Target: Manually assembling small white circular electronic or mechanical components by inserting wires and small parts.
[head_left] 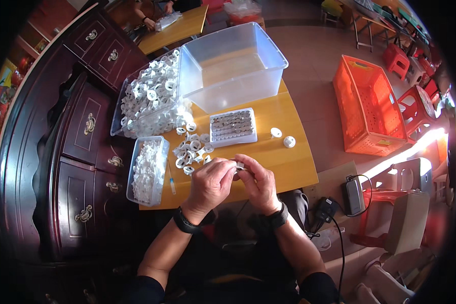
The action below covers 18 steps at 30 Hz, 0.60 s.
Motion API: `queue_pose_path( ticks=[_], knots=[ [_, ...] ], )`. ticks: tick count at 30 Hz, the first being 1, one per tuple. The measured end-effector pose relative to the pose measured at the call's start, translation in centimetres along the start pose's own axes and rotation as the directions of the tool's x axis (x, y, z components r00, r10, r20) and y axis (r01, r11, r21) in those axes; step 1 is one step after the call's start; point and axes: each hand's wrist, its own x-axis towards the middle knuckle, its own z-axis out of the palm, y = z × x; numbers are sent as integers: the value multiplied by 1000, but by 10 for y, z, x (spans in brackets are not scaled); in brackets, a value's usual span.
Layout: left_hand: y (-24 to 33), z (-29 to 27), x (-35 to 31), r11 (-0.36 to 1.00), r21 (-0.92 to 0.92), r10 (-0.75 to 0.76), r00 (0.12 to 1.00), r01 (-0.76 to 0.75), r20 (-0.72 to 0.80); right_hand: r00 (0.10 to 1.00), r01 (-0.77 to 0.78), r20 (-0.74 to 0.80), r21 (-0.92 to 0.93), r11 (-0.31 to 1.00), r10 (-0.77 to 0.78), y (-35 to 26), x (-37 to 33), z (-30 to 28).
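Just above the table's front edge, my left hand (211, 183) and my right hand (259, 185) meet with their fingertips pinched together. Between them is a small white plastic part (240, 165), mostly covered by the fingers. Beyond the hands stands a white tray (254, 138) with rows of small round metallic pieces, perhaps button cells. Loose white ring-shaped plastic parts (191, 150) lie in a heap to its left. Over on the right, two white round pieces, one flat (275, 133) and one domed (289, 142), rest on the wooden table (301, 164).
A shallow clear box (165, 152) holds small white pieces; a large clear bin (117, 114) is piled with white parts. Behind the tray sits another clear bin (238, 88). Dark drawers (76, 137) border the left. An orange crate (362, 111) stands on the floor at right.
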Motion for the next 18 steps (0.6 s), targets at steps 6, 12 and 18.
queue_pose_path(
  ticks=[6,12,18],
  knots=[
    [1,-2,4,994,-72,-78,997,77,-3,999,-28,26,4,1000,28,0,0,0],
    [-3,-1,10,962,-166,-206,976,216,76,995,-95,54,107,990,89,13,0,2],
    [2,-8,18,933,-122,-319,935,339,158,984,-168,95,196,966,152,18,1,2]
  ],
)
